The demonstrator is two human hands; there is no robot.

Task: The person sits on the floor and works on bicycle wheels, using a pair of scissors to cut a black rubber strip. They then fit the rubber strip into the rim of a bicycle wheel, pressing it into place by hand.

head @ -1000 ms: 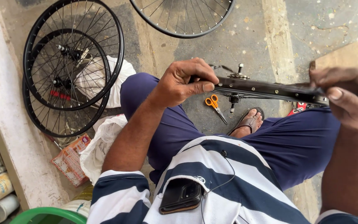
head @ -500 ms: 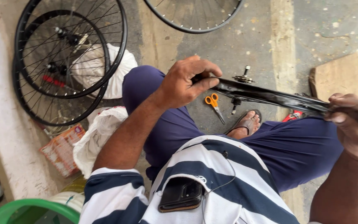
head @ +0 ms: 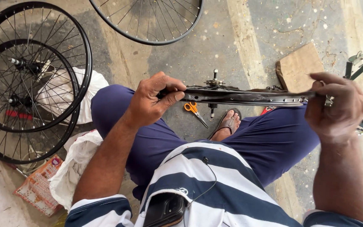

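Seen from above, looking down at a seated person's lap: navy trousers, a navy-and-white striped shirt (head: 215, 185), a dark phone (head: 164, 209) in the chest pocket.

Held edge-on across the knees, a black bicycle wheel rim (head: 248, 96), lying level from left to right, with its hub and axle (head: 214, 82) poking up at the middle. Left hand (head: 152, 103) clasped around the rim's left end, thumb laid along the near edge, grip closed firmly on it. Right hand (head: 337, 105) closed on the rim's right end, fingers curled over the top.

Below the rim, on the concrete floor (head: 248, 38), a pair of orange-handled scissors (head: 195, 110) and a sandalled foot (head: 228, 124) just beside them. Behind the right hand, a flat piece of cardboard (head: 299, 65) on the floor.

At the far left, two black spoked wheels (head: 30, 80) stacked overlapping against the floor's edge, white cloth or plastic bags (head: 78, 162) beside and beneath them, and a printed orange packet (head: 38, 185) nearby. At the top, part of a third spoked wheel (head: 152, 21). At the right edge, a dark green metal frame part (head: 358, 59), only partly in view.
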